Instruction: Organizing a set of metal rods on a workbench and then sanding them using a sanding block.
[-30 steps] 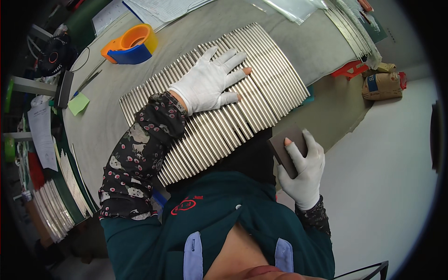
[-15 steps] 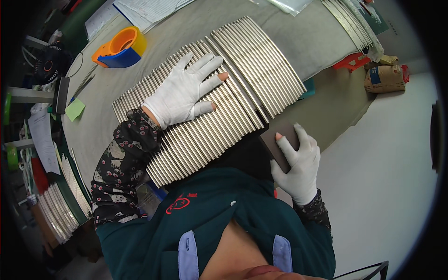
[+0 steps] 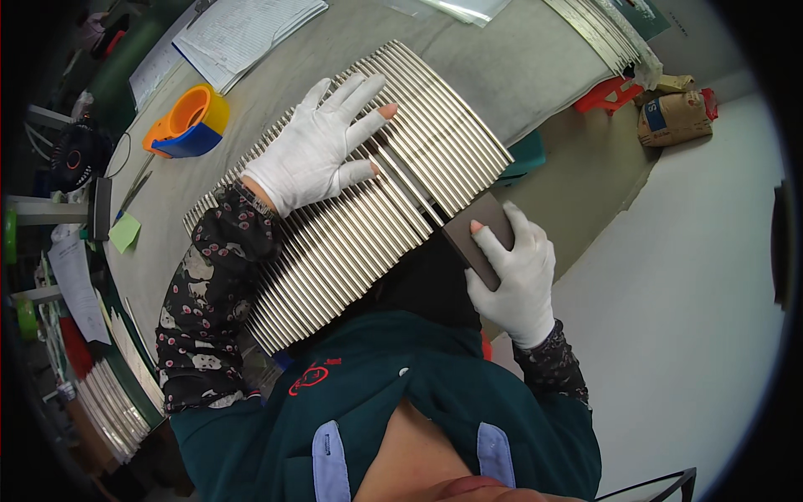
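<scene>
Your right hand [image 3: 520, 284] has brought the dark block [image 3: 468, 247] in closer to the near ends of the rods [image 3: 368, 213]; view has swung a bit too, so the tape dispenser [image 3: 194, 138] sits further left in frame.

Left to right: tape dispenser stands near the table's [image 3: 493, 84] left edge, well apart from the rods. Your left hand lies flat on the rods, fingers spread, clamping nothing. Rods sit side by side along the table's near edge, each pointing from the far edge toward you, slanting to your right. Row has a dark gap just right of your left thumb; the far part of the gap is under or past your fingers, can't tell.

Right end: you're gripping the block from above, thumb and fingers over its face. Key relation, as far as can be judged: block's long axis runs about parallel to the rods, short end facing their near ends, just right of the gap. Touching or a hair apart, can't tell. Right hand is nearer those ends; left is nearer the far side.
</scene>
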Motion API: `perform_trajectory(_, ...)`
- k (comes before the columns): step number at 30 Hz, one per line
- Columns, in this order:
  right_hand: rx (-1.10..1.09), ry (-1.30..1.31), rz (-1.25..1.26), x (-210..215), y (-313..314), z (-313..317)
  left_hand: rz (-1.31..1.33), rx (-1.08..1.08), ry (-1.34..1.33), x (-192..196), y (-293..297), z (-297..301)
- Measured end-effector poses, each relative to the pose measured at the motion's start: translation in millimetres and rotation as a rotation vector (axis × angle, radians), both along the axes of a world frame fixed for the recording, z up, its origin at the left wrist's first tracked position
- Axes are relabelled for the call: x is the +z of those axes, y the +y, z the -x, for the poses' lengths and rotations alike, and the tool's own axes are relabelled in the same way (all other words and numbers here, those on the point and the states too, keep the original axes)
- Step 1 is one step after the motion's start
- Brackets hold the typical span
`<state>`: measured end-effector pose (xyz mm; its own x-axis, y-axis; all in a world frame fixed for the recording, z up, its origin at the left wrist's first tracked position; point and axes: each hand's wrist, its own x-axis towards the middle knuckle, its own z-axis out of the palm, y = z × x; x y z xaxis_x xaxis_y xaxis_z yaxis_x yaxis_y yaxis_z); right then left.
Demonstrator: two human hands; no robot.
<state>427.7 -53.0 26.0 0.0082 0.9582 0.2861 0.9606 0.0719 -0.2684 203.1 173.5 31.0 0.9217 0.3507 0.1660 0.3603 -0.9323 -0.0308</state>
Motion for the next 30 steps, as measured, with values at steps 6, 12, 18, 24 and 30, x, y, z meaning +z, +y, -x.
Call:
perform_trajectory(6,-0.015,-0.019,0.011,2,-4,-16,0.033,-0.058,-0.072,-10,25,-44)
perform_trajectory(12,-0.121,-0.024,0.015,-5,-9,-31,0.058,-0.025,0.040,-19,25,-87)
perform_trajectory(18,-0.162,-0.048,-0.026,-4,0,-44,0.030,0.009,0.063,-19,29,-106)
perform_trajectory(24,-0.042,-0.135,-0.020,-4,22,-58,0.032,0.010,0.019,-21,29,-108)
perform_trajectory(30,0.016,-0.143,-0.050,0,28,-60,0.027,0.008,0.010,-21,28,-109)
